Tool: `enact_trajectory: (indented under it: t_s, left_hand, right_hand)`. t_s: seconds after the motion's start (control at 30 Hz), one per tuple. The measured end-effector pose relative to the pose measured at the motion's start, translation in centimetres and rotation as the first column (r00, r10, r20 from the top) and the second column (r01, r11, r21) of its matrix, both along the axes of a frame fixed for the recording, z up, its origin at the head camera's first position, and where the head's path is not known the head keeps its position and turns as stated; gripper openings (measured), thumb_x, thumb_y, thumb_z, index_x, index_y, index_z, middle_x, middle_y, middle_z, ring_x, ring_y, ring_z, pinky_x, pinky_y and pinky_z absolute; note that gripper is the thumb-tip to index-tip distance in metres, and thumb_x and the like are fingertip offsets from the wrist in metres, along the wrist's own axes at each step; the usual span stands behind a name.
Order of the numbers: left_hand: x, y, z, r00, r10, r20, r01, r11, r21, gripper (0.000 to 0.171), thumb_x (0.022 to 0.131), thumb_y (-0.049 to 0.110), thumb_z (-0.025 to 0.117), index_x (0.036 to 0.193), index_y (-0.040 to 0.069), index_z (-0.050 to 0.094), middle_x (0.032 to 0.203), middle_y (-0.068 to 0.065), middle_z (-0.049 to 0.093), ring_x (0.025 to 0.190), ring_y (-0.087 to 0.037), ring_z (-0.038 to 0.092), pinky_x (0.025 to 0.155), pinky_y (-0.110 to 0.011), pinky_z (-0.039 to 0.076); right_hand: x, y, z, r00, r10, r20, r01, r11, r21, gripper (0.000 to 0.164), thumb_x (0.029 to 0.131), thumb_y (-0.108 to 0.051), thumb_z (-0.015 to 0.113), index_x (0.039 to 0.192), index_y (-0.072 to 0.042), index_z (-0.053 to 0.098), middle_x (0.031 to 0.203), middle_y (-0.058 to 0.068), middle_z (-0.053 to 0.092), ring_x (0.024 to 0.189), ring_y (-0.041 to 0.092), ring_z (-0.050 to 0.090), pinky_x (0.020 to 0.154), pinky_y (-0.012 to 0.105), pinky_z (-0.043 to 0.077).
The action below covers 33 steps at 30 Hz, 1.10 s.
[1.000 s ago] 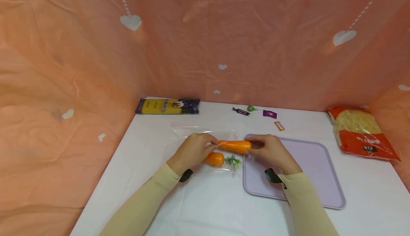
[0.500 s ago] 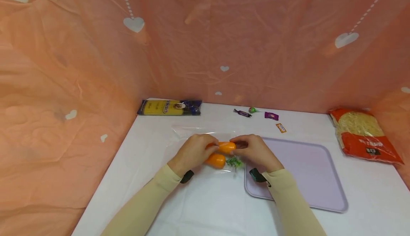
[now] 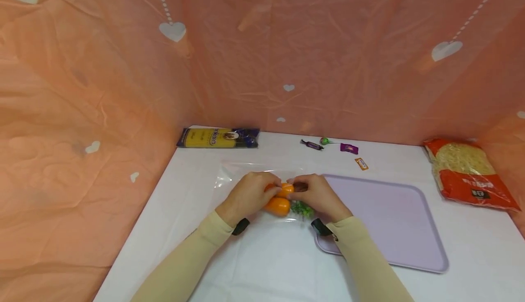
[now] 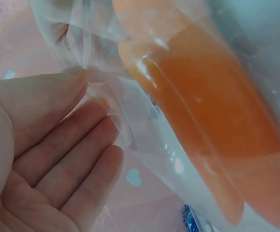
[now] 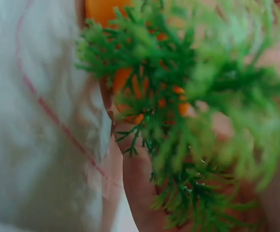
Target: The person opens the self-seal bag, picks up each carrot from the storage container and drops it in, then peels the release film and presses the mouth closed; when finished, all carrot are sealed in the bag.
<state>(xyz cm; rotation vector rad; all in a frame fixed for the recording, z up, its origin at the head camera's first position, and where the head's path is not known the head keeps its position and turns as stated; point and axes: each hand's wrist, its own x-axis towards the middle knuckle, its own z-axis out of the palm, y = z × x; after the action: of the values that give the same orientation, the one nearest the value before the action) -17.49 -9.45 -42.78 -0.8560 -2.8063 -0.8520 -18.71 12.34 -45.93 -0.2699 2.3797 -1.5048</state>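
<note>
My left hand (image 3: 246, 198) pinches the edge of a clear plastic bag (image 3: 229, 171) between thumb and forefinger, its other fingers spread apart in the left wrist view. My right hand (image 3: 321, 198) grips the thick top end of a carrot (image 3: 288, 189), whose body lies inside the bag. Beside it, nearer me, a second carrot (image 3: 279, 207) is in the bag too, with its leafy green top (image 3: 302, 209) at the right. Both carrots show through the film in the left wrist view. Green leaves (image 5: 178, 96) cover much of the right hand in the right wrist view.
A pale purple tray (image 3: 393, 220) lies to the right. Along the back are a pasta packet (image 3: 211, 138), a dark wrapped candy (image 3: 311, 145), a green lollipop (image 3: 324, 141), a purple wrapper (image 3: 349, 148) and an orange one (image 3: 362, 163). A red noodle bag (image 3: 467, 174) lies far right.
My right hand has moved left, pushing the gripped carrot deeper into the bag, so less of it shows between the hands. The left hand has stayed at the bag's edge.
</note>
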Motion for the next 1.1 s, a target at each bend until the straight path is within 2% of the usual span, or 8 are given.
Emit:
enact_trajectory:
  t_s: [0.23, 0.37, 0.5, 0.63, 0.7, 0.83, 0.97, 1.1]
  left_hand:
    - [0.2, 0.1, 0.0, 1.000, 0.000, 0.008, 0.000, 1.000, -0.017, 0.014, 0.096, 0.027, 0.071, 0.104, 0.017, 0.077, 0.101, 0.004, 0.076, 0.093, -0.011, 0.070, 0.089, -0.029, 0.059]
    - [0.1, 0.0, -0.1, 1.000, 0.006, 0.020, -0.006, 1.000, -0.022, 0.013, 0.096, 0.027, 0.071, 0.103, 0.018, 0.077, 0.100, 0.005, 0.076, 0.092, -0.011, 0.069, 0.091, -0.030, 0.058]
    - [0.0, 0.1, -0.2, 1.000, 0.009, 0.019, -0.008, 1.000, -0.022, 0.012, 0.095, 0.026, 0.072, 0.102, 0.018, 0.077, 0.099, 0.005, 0.076, 0.092, -0.013, 0.069, 0.091, -0.032, 0.058]
    - [-0.1, 0.1, -0.3, 1.000, 0.003, 0.014, -0.003, 1.000, -0.016, 0.012, 0.095, 0.026, 0.072, 0.102, 0.017, 0.077, 0.099, 0.004, 0.076, 0.092, -0.012, 0.070, 0.090, -0.032, 0.058]
    - [-0.1, 0.1, -0.3, 1.000, 0.002, 0.011, -0.002, 1.000, -0.016, 0.012, 0.095, 0.026, 0.072, 0.101, 0.018, 0.078, 0.098, 0.005, 0.076, 0.091, -0.011, 0.070, 0.088, -0.031, 0.059]
    - [-0.2, 0.0, -0.2, 1.000, 0.002, 0.004, -0.002, 1.000, -0.004, 0.011, 0.095, 0.025, 0.072, 0.099, 0.018, 0.078, 0.097, 0.005, 0.076, 0.090, -0.010, 0.070, 0.086, -0.029, 0.059]
    - [-0.3, 0.1, -0.1, 1.000, 0.001, 0.008, -0.002, 1.000, 0.018, 0.009, 0.094, 0.022, 0.073, 0.098, 0.016, 0.078, 0.096, 0.004, 0.076, 0.089, -0.010, 0.070, 0.087, -0.030, 0.059]
    - [-0.3, 0.5, -0.2, 0.999, -0.011, 0.039, 0.011, 1.000, -0.001, 0.011, 0.095, 0.024, 0.072, 0.100, 0.016, 0.078, 0.099, 0.003, 0.076, 0.090, -0.011, 0.070, 0.089, -0.030, 0.059]
  right_hand:
    - [0.1, 0.3, 0.4, 0.999, 0.008, -0.039, -0.005, 0.996, 0.088, 0.043, 0.084, -0.029, 0.084, 0.122, -0.011, 0.073, 0.112, 0.004, 0.076, 0.103, 0.019, 0.071, 0.093, 0.036, 0.059]
    - [0.8, 1.1, 1.8, 0.992, -0.047, -0.119, 0.070, 0.979, 0.192, 0.049, 0.087, -0.037, 0.080, 0.129, -0.014, 0.070, 0.125, 0.003, 0.071, 0.118, 0.025, 0.066, 0.104, 0.045, 0.053]
    - [2.7, 1.7, 3.6, 0.957, -0.126, -0.263, 0.178, 0.967, 0.185, 0.043, 0.090, -0.035, 0.076, 0.129, -0.017, 0.069, 0.126, 0.004, 0.071, 0.116, 0.031, 0.067, 0.102, 0.050, 0.053]
    - [6.0, 1.1, 4.2, 0.941, -0.103, -0.323, 0.145, 0.984, 0.108, 0.035, 0.090, -0.027, 0.078, 0.123, -0.018, 0.071, 0.115, 0.001, 0.075, 0.100, 0.019, 0.072, 0.091, 0.040, 0.059]
    - [7.7, 0.5, 3.8, 0.964, -0.041, -0.262, 0.057, 0.997, 0.056, 0.032, 0.090, -0.024, 0.077, 0.121, -0.015, 0.072, 0.109, 0.001, 0.077, 0.094, 0.013, 0.073, 0.085, 0.032, 0.060]
    - [10.2, -0.9, 2.0, 0.995, 0.092, 0.032, -0.088, 0.991, -0.102, 0.033, 0.093, -0.028, 0.073, 0.118, -0.007, 0.073, 0.102, 0.006, 0.078, 0.090, 0.013, 0.074, 0.077, 0.024, 0.060]
    - [11.5, -2.0, -0.1, 0.949, 0.123, 0.289, -0.039, 0.959, -0.279, 0.038, 0.096, -0.030, 0.069, 0.117, 0.001, 0.071, 0.103, 0.016, 0.077, 0.093, 0.021, 0.075, 0.081, 0.030, 0.062]
    - [11.9, -2.5, -1.3, 0.914, 0.069, 0.400, 0.102, 0.915, -0.390, 0.046, 0.100, -0.032, 0.063, 0.124, 0.006, 0.065, 0.112, 0.019, 0.074, 0.101, 0.024, 0.075, 0.088, 0.034, 0.061]
